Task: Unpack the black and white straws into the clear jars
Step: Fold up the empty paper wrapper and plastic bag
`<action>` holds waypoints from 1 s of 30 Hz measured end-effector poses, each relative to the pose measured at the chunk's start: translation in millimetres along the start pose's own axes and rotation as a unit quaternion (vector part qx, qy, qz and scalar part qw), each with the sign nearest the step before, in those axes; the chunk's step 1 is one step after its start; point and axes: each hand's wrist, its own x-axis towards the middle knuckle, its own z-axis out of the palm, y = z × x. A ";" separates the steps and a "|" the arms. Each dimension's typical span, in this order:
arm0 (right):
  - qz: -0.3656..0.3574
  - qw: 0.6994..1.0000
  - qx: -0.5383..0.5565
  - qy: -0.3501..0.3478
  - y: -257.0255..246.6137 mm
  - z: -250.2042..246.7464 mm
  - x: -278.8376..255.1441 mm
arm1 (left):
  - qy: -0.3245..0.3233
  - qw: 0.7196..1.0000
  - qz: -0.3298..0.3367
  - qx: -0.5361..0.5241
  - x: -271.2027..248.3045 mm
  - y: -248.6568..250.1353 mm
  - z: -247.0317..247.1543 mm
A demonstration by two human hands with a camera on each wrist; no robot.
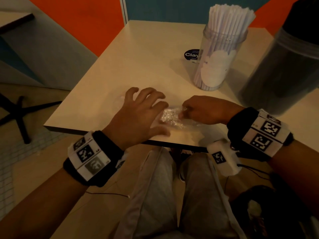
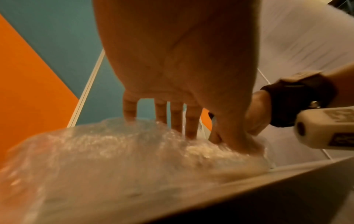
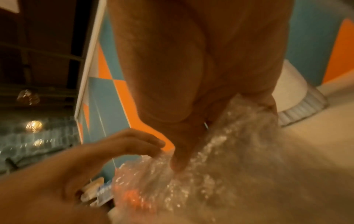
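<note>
Head view: a crumpled clear plastic wrapper [image 1: 172, 117] lies flat on the beige table [image 1: 138, 66] near its front edge, glossy and wrinkled, with no straws visible in it. The left hand [image 1: 138, 114] rests spread on the wrapper's left part, fingers extended and apart. The right hand [image 1: 203, 110] meets the wrapper from the right, fingers curled and pinching its end. Beyond the right hand stands a clear jar [image 1: 222, 61] packed with white straws [image 1: 229, 19] that rise above its rim; a white label is on its wall. To the right of that hand, a second clear jar [image 1: 283, 73] holds a dark mass of black straws [image 1: 303, 23], blurred and cut by the frame edge. A round black sticker [image 1: 191, 55] lies on the table beside the white-straw jar.

Left wrist view: the left hand [image 2: 182, 60] has straight fingers [image 2: 191, 121] pressing down into the wrapper [image 2: 114, 151], which fills the foreground as a shiny, rumpled sheet. The right hand [image 2: 256, 112] sits at the wrapper's far right end, touching it.

Right wrist view: the right hand [image 3: 201, 75] pinches the bunched wrapper [image 3: 210, 166] between thumb and fingers. The left hand [image 3: 95, 156] lies to the left with fingers loosely extended at the wrapper's edge. The base of the white-straw jar [image 3: 300, 106] stands beyond the right hand.
</note>
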 end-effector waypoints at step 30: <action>-0.089 0.888 0.429 0.141 19.2 6.5 -68.6 | 0.025 0.816 -0.043 -0.576 9.3 45.7 -39.6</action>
